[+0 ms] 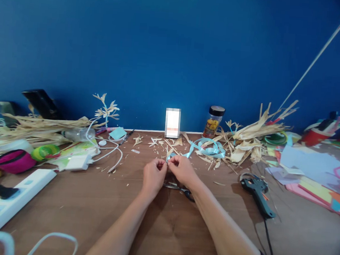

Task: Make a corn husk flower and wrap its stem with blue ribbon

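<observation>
My left hand (154,176) and my right hand (183,169) meet fingertip to fingertip above the middle of the table, both in a pinch. A light blue ribbon (208,147) trails from a loose coil toward the right fingers, which appear to pinch its end. Just beyond the fingertips shows a bit of pale dried husk (169,152). What the left fingers grip is too small to make out. Scissors (189,195) lie on the table under my right wrist, partly hidden by it.
A glue gun (257,194) with a black cord lies right. Behind are a jar (214,121), a pile of dried husks (249,137) and husk scraps. Coloured paper (310,164) spreads far right. At left are a power strip (28,195), white cable, husk flower (105,109) and pink pouch (14,161).
</observation>
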Demonstrator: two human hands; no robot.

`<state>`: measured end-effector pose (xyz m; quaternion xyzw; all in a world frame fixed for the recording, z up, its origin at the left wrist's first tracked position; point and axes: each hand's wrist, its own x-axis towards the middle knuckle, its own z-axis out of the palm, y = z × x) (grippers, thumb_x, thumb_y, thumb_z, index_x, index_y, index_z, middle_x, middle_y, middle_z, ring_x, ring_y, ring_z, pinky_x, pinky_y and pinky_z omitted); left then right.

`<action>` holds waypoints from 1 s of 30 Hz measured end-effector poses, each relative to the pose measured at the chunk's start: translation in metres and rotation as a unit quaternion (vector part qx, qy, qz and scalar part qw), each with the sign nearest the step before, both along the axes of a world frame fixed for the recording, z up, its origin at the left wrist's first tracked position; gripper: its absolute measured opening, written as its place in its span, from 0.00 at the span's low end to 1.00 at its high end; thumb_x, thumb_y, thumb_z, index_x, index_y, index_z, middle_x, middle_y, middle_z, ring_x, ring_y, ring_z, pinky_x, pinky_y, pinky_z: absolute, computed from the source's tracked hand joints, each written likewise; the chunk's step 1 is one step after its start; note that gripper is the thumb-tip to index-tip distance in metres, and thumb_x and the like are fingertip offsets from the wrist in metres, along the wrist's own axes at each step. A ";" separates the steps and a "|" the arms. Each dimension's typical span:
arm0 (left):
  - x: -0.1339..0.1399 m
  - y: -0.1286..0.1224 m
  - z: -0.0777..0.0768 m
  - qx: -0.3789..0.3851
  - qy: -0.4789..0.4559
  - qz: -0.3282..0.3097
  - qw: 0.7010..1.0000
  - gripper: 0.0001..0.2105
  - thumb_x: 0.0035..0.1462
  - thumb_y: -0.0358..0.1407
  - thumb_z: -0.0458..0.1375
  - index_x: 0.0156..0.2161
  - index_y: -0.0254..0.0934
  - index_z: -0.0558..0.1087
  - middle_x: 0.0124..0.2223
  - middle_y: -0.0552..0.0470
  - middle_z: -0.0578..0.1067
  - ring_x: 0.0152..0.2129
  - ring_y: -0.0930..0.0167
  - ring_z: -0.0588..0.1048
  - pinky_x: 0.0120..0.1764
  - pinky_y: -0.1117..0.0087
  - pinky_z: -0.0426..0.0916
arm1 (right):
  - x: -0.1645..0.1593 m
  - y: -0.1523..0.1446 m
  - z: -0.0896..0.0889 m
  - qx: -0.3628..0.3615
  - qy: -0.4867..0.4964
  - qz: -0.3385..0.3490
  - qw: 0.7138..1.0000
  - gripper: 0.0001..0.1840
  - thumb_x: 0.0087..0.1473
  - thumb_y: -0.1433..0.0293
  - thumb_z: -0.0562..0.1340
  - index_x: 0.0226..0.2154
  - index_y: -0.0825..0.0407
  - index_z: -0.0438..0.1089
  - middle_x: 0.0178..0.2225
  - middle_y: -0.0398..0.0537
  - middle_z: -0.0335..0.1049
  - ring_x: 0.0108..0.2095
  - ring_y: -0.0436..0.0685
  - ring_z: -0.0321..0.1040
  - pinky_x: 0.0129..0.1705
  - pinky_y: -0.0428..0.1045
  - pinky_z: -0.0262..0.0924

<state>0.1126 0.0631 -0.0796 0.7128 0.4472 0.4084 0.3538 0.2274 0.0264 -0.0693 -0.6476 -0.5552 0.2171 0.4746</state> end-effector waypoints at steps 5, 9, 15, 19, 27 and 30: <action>-0.001 -0.005 0.002 0.115 0.098 0.032 0.988 0.06 0.48 0.33 0.51 0.26 0.36 0.70 0.24 0.52 0.71 0.22 0.72 0.68 0.26 0.74 0.58 | -0.005 0.000 -0.001 0.004 -0.025 -0.021 0.999 0.10 0.45 0.68 0.55 0.20 0.54 0.68 0.18 0.43 0.66 0.22 0.49 0.60 0.26 0.44 0.52; 0.000 -0.009 0.004 0.171 0.128 0.038 0.976 0.07 0.49 0.32 0.50 0.22 0.36 0.67 0.23 0.52 0.69 0.22 0.72 0.66 0.26 0.73 0.57 | -0.006 0.001 -0.005 0.002 0.010 -0.035 0.999 0.16 0.47 0.61 0.55 0.20 0.55 0.68 0.17 0.42 0.65 0.20 0.48 0.59 0.23 0.43 0.50; 0.001 -0.009 0.004 0.163 0.072 0.019 0.984 0.07 0.50 0.31 0.49 0.25 0.36 0.68 0.24 0.52 0.70 0.23 0.72 0.67 0.28 0.73 0.59 | -0.004 0.002 -0.005 0.024 0.042 -0.049 0.998 0.15 0.46 0.62 0.56 0.20 0.56 0.68 0.17 0.41 0.64 0.20 0.48 0.57 0.23 0.43 0.50; 0.002 -0.011 0.004 0.156 0.049 0.011 0.986 0.07 0.50 0.32 0.50 0.27 0.35 0.70 0.25 0.52 0.71 0.23 0.72 0.67 0.28 0.73 0.60 | -0.004 0.002 -0.002 0.017 0.041 -0.050 0.998 0.13 0.46 0.64 0.55 0.20 0.55 0.67 0.18 0.42 0.64 0.22 0.48 0.59 0.25 0.43 0.51; 0.003 -0.005 0.006 0.021 -0.073 -0.040 0.996 0.09 0.49 0.36 0.52 0.32 0.35 0.72 0.31 0.49 0.74 0.27 0.71 0.71 0.32 0.70 0.65 | 0.004 0.006 -0.007 -0.004 0.045 -0.038 0.998 0.12 0.48 0.65 0.53 0.21 0.55 0.64 0.18 0.40 0.60 0.22 0.48 0.55 0.24 0.43 0.49; 0.004 0.000 0.007 -0.162 -0.205 -0.029 0.965 0.11 0.46 0.38 0.55 0.35 0.34 0.70 0.29 0.50 0.73 0.26 0.72 0.71 0.29 0.71 0.67 | 0.008 0.006 -0.007 0.002 0.065 -0.004 0.998 0.12 0.48 0.65 0.52 0.22 0.55 0.63 0.18 0.38 0.56 0.20 0.47 0.51 0.22 0.42 0.47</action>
